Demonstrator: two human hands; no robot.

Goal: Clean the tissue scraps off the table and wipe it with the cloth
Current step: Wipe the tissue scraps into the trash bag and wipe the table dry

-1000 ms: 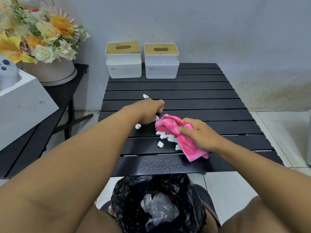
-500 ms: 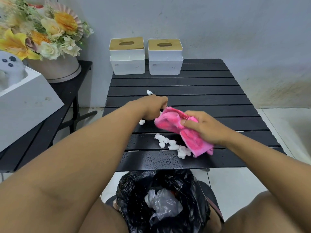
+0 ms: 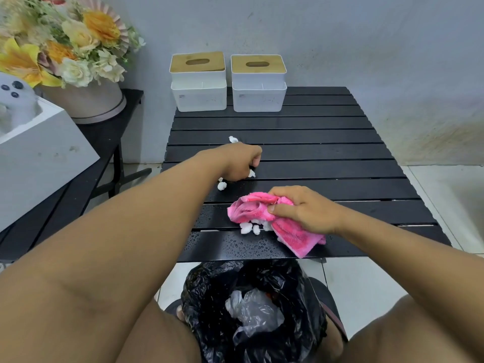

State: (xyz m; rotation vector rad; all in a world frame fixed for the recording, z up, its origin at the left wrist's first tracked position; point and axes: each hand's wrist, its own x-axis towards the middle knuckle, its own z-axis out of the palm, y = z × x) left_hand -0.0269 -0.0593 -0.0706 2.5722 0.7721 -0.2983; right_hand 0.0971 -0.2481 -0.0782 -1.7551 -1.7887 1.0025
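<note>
On the black slatted table (image 3: 327,153), my right hand (image 3: 303,210) grips a bunched pink cloth (image 3: 246,208) and presses it down near the front edge. A small heap of white tissue scraps (image 3: 251,228) lies against the cloth's near side. My left hand (image 3: 239,163) is curled knuckles-up at mid-table, with a white scrap (image 3: 252,174) showing at its fingertips. One loose scrap (image 3: 222,185) lies just by its wrist and another scrap (image 3: 233,139) just beyond the hand. Water drops bead on the front slats.
A bin lined with a black bag (image 3: 209,297) stands open below the table's front edge, between my knees. Two white tissue boxes (image 3: 199,100) with wooden lids stand at the back left. On a side table to the left are a flower pot (image 3: 89,103) and a white box (image 3: 44,153).
My right hand has dragged the cloth toward the front edge, pushing the scrap heap with it. My left hand has stayed curled at mid-table.
</note>
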